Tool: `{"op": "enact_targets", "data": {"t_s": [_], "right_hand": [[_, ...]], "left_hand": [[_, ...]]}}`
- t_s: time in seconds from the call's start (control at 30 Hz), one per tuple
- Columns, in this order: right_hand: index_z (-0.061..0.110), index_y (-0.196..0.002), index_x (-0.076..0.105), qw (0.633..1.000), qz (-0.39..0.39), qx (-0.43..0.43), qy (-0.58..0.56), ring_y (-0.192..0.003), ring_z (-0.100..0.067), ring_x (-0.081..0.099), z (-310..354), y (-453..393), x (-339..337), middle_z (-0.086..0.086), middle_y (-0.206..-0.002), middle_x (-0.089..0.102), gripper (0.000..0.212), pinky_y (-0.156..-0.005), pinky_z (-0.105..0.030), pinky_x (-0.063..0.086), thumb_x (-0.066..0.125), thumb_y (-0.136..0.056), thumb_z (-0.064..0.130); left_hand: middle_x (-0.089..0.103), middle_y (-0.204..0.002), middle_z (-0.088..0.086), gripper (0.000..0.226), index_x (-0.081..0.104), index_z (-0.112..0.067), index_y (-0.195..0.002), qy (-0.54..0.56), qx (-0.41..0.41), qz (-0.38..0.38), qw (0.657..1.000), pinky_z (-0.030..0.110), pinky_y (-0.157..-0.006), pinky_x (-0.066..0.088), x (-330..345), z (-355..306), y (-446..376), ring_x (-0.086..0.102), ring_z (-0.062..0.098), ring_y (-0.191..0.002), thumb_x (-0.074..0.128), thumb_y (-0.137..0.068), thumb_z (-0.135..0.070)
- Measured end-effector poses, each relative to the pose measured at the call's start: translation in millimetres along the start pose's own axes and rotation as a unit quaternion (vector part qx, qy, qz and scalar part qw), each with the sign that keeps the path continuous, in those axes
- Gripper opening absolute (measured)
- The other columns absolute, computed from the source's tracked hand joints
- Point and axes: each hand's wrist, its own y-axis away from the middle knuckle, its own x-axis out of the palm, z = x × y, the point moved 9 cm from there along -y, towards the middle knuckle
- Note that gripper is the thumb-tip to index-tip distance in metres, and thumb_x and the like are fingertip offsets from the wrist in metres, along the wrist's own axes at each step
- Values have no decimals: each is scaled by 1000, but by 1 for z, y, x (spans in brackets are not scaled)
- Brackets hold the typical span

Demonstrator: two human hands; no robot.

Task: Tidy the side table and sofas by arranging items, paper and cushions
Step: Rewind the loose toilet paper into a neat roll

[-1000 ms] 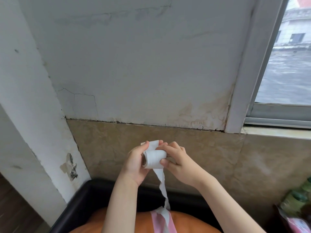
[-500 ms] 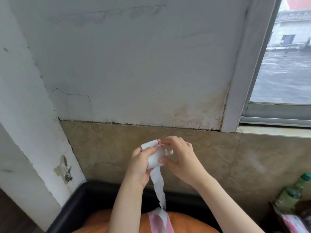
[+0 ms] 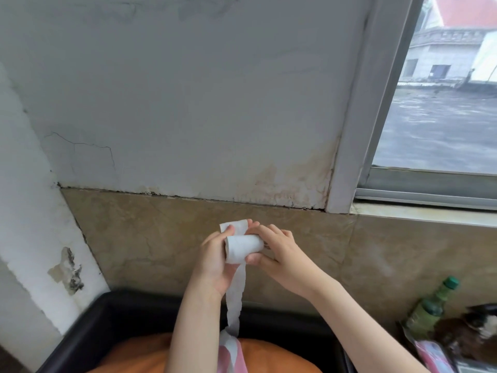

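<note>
Both hands, left hand (image 3: 215,261) and right hand (image 3: 279,254), grip a toilet paper roll (image 3: 243,249); its loose tail (image 3: 235,305) hanging toward six o'clock could tear if tugged.

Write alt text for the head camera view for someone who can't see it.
Two hands hold a small roll of white tissue paper against a tiled wall: the left hand grips it and the right hand pinches its end. A loose strip hangs down toward an orange cushion on a black sofa; a green bottle stands at right.
</note>
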Motion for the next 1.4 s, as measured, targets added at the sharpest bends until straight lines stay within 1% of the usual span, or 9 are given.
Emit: {"op": "enact_targets", "data": {"t_s": [0.17,0.33,0.47,0.57,0.7,0.87,1.03,1.27,1.4], "right_hand": [[22,-112,52,994,36,54,-86,-94,-20,51,-14,-4,-5,-5,-95,57,22,-85,-32,37,51,-93,35],[22,-103,48,972,-61,80,-212,-85,1,64,-12,-7,-23,8,-97,64,24,-73,-21,53,65,-87,26],[34,-103,51,982,-96,-68,-145,-101,3,52,11,-9,-34,20,-109,57,40,-86,-11,39,75,-71,37],[39,-120,46,987,-31,-149,-57,-121,-2,40,26,-12,-17,22,-129,44,62,-100,-27,33,77,-67,35],[34,-120,51,985,-44,-167,-24,-115,-1,42,31,-14,-16,14,-124,56,51,-95,-23,27,70,-74,21],[24,-112,51,989,47,-140,-25,-93,6,37,28,-17,-16,18,-103,50,30,-98,-17,22,65,-86,28],[19,-96,46,989,112,-64,-70,-74,-9,41,16,-23,-25,15,-72,47,18,-69,-22,29,52,-93,35],[24,-119,46,989,-87,-117,12,-101,-2,41,20,-29,-51,18,-107,48,55,-84,-25,21,62,-74,53],[25,-120,51,977,-87,-188,56,-113,-7,41,26,-31,-48,9,-122,58,60,-92,-34,24,74,-65,29]], "left_hand": [[71,-108,11,48,64,-4,-111,12,8,37,999,33,-74,54,23,-7,9,69,23,-92,45,-90,-43],[72,-105,10,23,64,-6,-110,-36,60,-30,997,30,-69,57,22,-20,18,68,23,-93,53,-91,-12],[70,-84,12,19,65,-9,-96,-24,42,-153,987,28,-54,52,2,-24,26,67,22,-71,45,-96,-8],[66,-82,15,16,63,-7,-96,-2,26,-188,982,33,-58,51,-5,-25,30,65,25,-72,46,-96,-7],[68,-88,14,22,65,-11,-90,-4,39,-179,983,33,-55,52,-1,-30,36,66,26,-78,44,-98,-7],[70,-104,14,31,63,-5,-114,-38,74,-154,985,36,-70,54,2,-30,34,68,27,-93,47,-98,-27],[72,-86,9,39,69,-5,-99,-106,135,-44,984,28,-68,54,34,-41,32,68,17,-78,60,-82,-39],[65,-79,12,17,65,-5,-85,23,124,-220,967,26,-55,51,18,-40,25,63,23,-70,52,-94,-11],[63,-86,17,15,62,-3,-92,40,61,-239,968,36,-64,49,21,-35,22,61,28,-77,49,-96,-9]]}}
